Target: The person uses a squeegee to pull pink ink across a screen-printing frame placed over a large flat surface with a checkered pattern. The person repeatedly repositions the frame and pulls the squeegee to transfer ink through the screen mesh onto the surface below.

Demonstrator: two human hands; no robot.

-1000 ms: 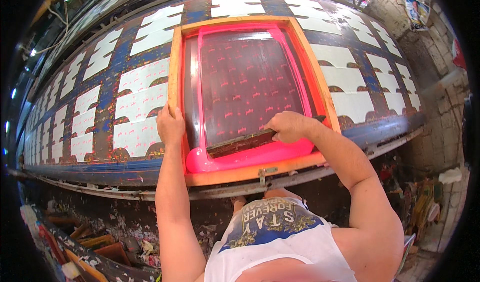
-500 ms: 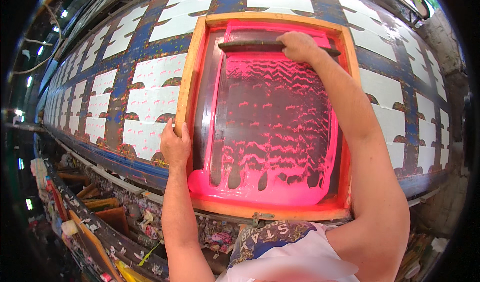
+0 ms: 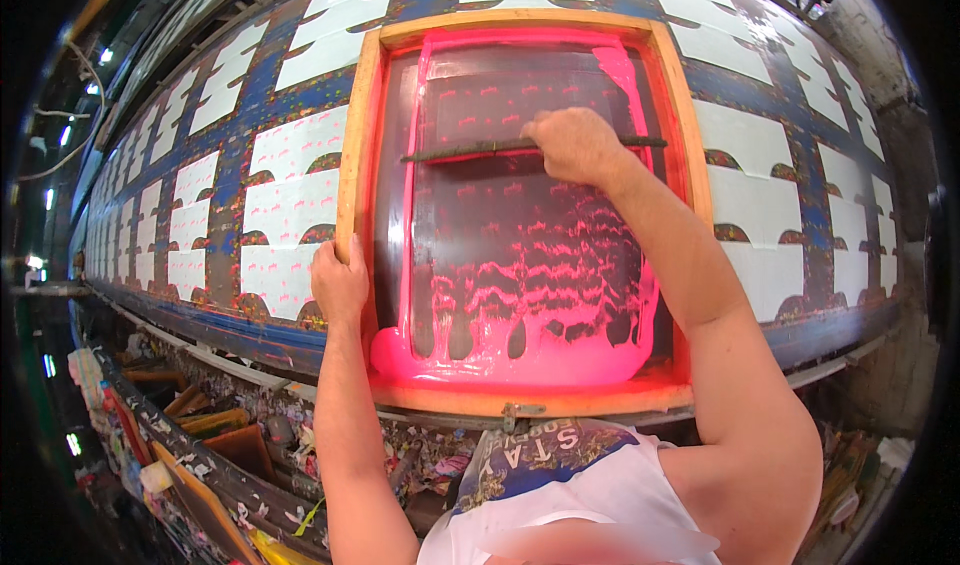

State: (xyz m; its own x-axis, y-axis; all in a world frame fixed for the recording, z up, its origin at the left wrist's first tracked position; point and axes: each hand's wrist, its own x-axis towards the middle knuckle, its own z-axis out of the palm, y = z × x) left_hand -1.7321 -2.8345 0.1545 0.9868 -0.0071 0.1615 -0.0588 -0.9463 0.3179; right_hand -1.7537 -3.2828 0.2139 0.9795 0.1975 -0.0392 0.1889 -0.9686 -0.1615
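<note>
Right-hand fingers (image 3: 537,129) clamp the squeegee (image 3: 465,151), left-hand fingers (image 3: 326,257) the frame (image 3: 360,115) (apparently an inking stroke); next move needs even pressure.

An inked screen (image 3: 490,200) on a long table (image 3: 226,210) of white panels (image 3: 748,190) marks a screen-printing workshop.

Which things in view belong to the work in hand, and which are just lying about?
In use:
dark squeegee, gripped by the right hand
wooden frame, touched by the left hand
pink ink inside the frame
pink-marked white pieces left of the frame

Apparently lying about:
wooden board, lower left
crumpled scraps, lower left
</note>
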